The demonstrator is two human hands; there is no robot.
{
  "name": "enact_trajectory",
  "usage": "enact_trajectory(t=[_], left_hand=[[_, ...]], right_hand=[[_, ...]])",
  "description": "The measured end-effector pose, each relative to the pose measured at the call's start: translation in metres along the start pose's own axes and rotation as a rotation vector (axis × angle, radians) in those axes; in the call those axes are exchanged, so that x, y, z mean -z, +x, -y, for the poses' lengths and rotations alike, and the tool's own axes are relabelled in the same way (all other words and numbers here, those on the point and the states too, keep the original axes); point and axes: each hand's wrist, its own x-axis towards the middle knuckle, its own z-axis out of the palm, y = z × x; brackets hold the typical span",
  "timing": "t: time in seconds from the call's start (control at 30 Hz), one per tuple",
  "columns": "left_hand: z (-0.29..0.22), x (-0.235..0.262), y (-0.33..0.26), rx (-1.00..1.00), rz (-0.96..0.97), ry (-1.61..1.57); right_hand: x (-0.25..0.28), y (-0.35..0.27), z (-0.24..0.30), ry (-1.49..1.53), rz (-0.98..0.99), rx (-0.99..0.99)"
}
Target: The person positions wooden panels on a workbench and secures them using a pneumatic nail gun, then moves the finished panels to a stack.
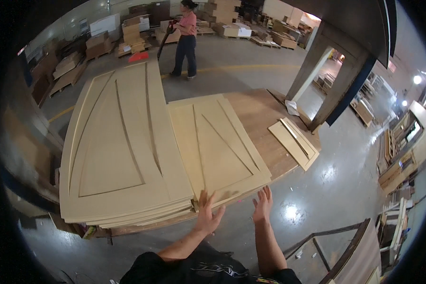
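My left hand (pixel 207 214) hovers at the near left corner of a cream door panel (pixel 222 146), fingers apart and nothing held. By the same panel's near right corner, my right hand (pixel 263 203) is raised with its fingers stretched up, also holding nothing. Whether either hand touches the panel's edge, I cannot tell. The panel has a raised frame and a slanting strip, and lies flat on a brown board (pixel 255 111). To its left rises a stack of larger cream door panels (pixel 113 156) with similar strips.
A small cream panel (pixel 296 144) with a loose strip lies on the board's right end. Beyond the stack, a person (pixel 187 40) in a pink top grips a pallet truck handle (pixel 164 40). A machine post (pixel 312 61) stands at right, and a dark-edged frame (pixel 345 255) lies near right.
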Motion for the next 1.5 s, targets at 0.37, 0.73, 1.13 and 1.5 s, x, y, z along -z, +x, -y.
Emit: enact_trajectory(t=[0.37,0.73,1.13,1.5], left_hand=[[-0.035,-0.095,-0.068,-0.177,0.848,-0.152],[-0.145,-0.232,-0.252,-0.742,1.698,-0.108],[-0.277,-0.477,-0.446,-1.693,1.525,-0.103],[-0.324,-0.616,-0.493,-1.991,1.580,-0.427]], right_hand=[[0.243,-0.220,-0.119,-0.452,-0.343,-0.075],[0.425,-0.483,-0.138,-0.223,-1.872,0.207],[0.528,-0.597,-0.211,-0.479,-2.379,-0.455],[0.525,-0.592,-0.176,-0.021,-2.464,-0.532]])
